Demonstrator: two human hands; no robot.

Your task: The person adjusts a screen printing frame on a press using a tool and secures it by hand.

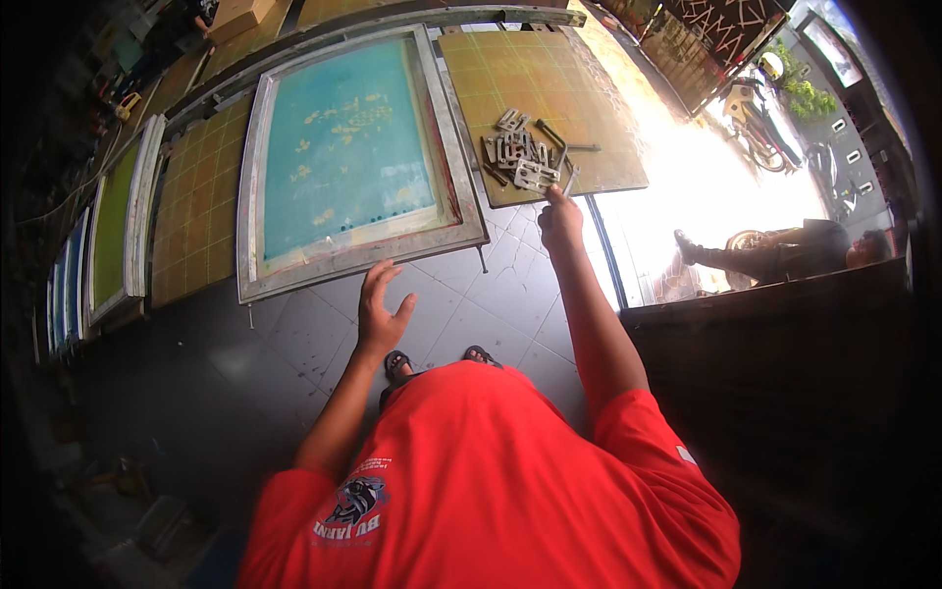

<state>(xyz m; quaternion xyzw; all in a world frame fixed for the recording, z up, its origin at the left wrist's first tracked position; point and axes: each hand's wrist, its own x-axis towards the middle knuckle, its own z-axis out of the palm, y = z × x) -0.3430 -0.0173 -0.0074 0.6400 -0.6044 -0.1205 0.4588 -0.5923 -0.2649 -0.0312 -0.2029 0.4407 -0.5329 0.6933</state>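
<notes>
My left hand (385, 309) is open, fingers loosely curved, just below the front edge of a large screen frame (362, 245) with a turquoise mesh (343, 128) and pale patterns. My right hand (560, 221) is closed at the front edge of a yellowish gridded board (599, 88), its fingertips at a pile of silver metal brackets (520, 147) with bolts and wrench-like tools. What those fingers grip is too small to make out; a slim silver tool (572, 175) lies right by them.
A second gridded board (196, 196) and a green screen frame (116, 231) stand left. A cardboard box (240, 15) sits at the back. At right, a person (805, 245) reclines beside a dark ledge (765, 287); a motorbike (756, 128) stands beyond. Grey floor tiles (442, 314) show below.
</notes>
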